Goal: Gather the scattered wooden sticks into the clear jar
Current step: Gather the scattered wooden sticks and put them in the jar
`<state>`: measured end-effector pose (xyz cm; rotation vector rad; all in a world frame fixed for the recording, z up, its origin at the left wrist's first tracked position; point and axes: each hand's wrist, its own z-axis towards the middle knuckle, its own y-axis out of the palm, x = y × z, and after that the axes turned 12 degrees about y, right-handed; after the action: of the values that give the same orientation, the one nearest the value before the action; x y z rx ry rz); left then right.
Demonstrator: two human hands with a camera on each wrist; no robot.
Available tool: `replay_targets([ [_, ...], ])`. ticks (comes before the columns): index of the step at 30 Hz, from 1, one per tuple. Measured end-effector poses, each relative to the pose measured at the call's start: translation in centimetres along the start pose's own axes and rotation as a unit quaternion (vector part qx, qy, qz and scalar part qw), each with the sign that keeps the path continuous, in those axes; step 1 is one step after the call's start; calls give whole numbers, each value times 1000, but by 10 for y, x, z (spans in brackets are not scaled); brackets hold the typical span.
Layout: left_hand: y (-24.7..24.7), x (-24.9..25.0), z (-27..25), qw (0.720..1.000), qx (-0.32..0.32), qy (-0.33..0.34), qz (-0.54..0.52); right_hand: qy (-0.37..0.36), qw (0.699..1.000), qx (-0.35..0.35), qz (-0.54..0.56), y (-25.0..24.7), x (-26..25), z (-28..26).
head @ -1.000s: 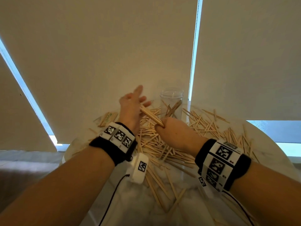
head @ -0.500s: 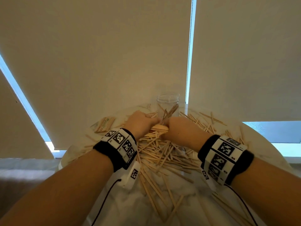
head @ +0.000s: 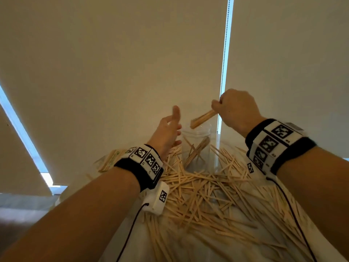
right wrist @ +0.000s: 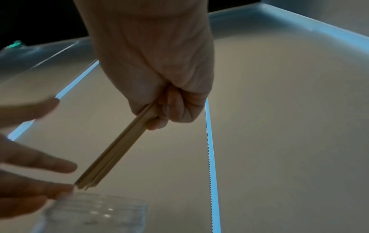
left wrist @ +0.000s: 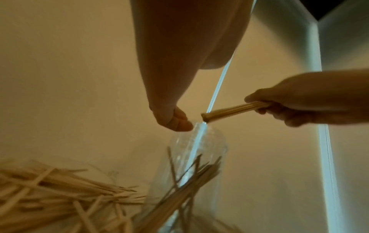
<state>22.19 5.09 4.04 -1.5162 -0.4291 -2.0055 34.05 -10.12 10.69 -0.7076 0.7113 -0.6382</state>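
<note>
My right hand grips a bundle of wooden sticks, tilted with its lower end just above the mouth of the clear jar. In the right wrist view the bundle ends right over the jar's rim. The jar stands upright at the back of the table and holds several sticks. My left hand is open beside the jar's left side, with straight fingers near the rim. Loose wooden sticks cover the white table. From the left wrist, the bundle hangs over the jar.
Cream roller blinds hang right behind the table, with a bead chain in the gap beside the jar. A small packet of sticks lies at the table's back left. Wrist camera cables trail over the table.
My right hand has lifted a bundle of sticks from the pile up over the jar's mouth. My left hand has let go of the sticks and opened beside the jar.
</note>
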Motion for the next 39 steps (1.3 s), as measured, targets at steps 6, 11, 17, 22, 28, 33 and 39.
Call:
replay_targets([
  [6,10,-45,32,988,-105,31,107,-73,979,-77,-174,51,-28,26],
  [11,20,-71,46,979,-125,61,152,-142,940,-238,-201,89,-42,39],
  [17,17,-80,43,982,-112,86,125,-174,909,-211,-316,78,-37,42],
  [22,21,-82,41,985,-93,108,102,-119,932,-261,-221,81,-38,40],
  [28,11,-61,9,976,-114,35,185,-126,969,-164,-138,46,-34,11],
  [33,-19,-19,-39,955,-112,44,271,-88,982,-157,-61,14,-27,-46],
  [39,-87,9,-107,909,-144,15,391,-84,925,-345,-137,-8,-11,-145],
])
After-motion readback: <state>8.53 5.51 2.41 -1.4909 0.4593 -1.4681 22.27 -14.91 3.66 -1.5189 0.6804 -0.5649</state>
